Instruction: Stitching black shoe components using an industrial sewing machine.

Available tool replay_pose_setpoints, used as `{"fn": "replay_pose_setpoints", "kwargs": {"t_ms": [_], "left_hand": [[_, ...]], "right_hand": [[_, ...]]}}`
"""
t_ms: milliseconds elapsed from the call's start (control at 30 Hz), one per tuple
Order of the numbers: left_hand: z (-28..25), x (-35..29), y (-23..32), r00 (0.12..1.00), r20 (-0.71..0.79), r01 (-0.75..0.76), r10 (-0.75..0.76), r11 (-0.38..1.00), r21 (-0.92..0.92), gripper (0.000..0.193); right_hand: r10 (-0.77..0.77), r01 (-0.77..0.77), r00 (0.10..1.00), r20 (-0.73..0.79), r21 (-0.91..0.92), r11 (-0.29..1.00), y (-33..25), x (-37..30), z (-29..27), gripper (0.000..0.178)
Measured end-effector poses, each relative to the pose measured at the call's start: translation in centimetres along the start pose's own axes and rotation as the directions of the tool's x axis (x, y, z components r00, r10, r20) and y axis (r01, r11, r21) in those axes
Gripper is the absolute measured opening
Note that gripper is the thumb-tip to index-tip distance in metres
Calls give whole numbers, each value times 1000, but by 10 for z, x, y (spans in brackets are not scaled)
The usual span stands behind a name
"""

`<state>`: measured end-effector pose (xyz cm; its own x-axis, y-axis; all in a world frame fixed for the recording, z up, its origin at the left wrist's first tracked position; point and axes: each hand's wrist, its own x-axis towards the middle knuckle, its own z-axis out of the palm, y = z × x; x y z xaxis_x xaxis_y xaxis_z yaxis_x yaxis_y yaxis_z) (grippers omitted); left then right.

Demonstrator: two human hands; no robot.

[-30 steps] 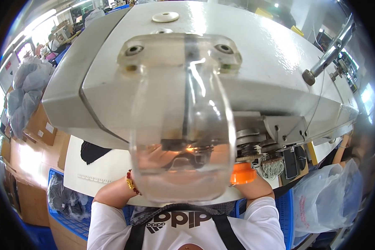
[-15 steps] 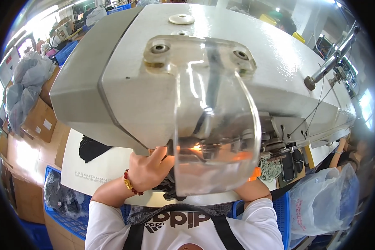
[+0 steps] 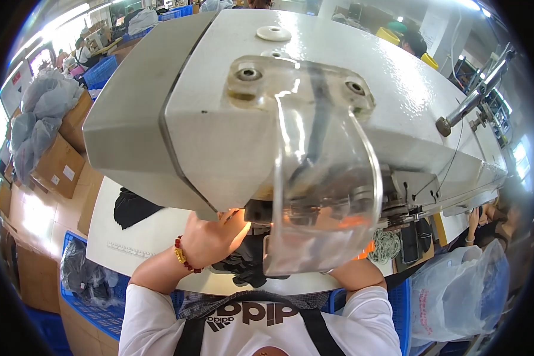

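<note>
A large white sewing machine (image 3: 219, 124) fills the middle, with a clear curved guard (image 3: 326, 154) over its sewing area. My left hand (image 3: 210, 237), a red and gold bead bracelet on its wrist, is under the front left of the machine head. Its fingers are bent close together against black fabric (image 3: 246, 258); their tips are partly hidden. Behind the guard, my right hand (image 3: 326, 221) shows only as a blurred patch of skin, its fingers unclear. An orange glow lights that spot. The fabric hangs in folds between my hands at the table's near edge.
Another black cloth piece (image 3: 133, 207) lies on the white table (image 3: 110, 237) at left. Right of the guard are coiled pale cord (image 3: 385, 246) and a phone (image 3: 409, 246). Blue baskets (image 3: 80, 291) and a clear plastic bag (image 3: 457, 291) flank me. Another person's arm (image 3: 473, 225) shows at far right.
The machine and guard appear slightly further right and lower in view. My left hand stays by the machine head with its fingers slightly shifted, and more of the black fabric below it shows.
</note>
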<state>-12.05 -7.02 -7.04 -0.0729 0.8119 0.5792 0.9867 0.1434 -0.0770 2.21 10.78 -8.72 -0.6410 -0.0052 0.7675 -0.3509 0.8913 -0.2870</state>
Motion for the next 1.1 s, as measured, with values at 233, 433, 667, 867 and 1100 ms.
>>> {"fn": "replay_pose_setpoints", "kwargs": {"t_ms": [233,433,667,867,1100], "left_hand": [[-1,3,0,998,-43,34,-41,987,-158,29],[-5,5,5,994,-5,102,-105,969,-223,24],[61,-41,-45,985,-3,127,-171,743,-657,52],[94,1,-78,917,-53,79,-395,311,-947,32],[111,22,-96,939,-136,79,-316,582,-809,30]], "right_hand": [[72,-102,986,151,200,974,-12,-12,2,14],[82,-93,991,104,109,990,-1,-23,10,24],[175,-169,955,241,-44,985,-5,-6,-33,24],[339,-180,924,176,-583,793,-24,13,-113,17],[595,-335,730,336,-582,741,-19,-89,-71,24]]}}
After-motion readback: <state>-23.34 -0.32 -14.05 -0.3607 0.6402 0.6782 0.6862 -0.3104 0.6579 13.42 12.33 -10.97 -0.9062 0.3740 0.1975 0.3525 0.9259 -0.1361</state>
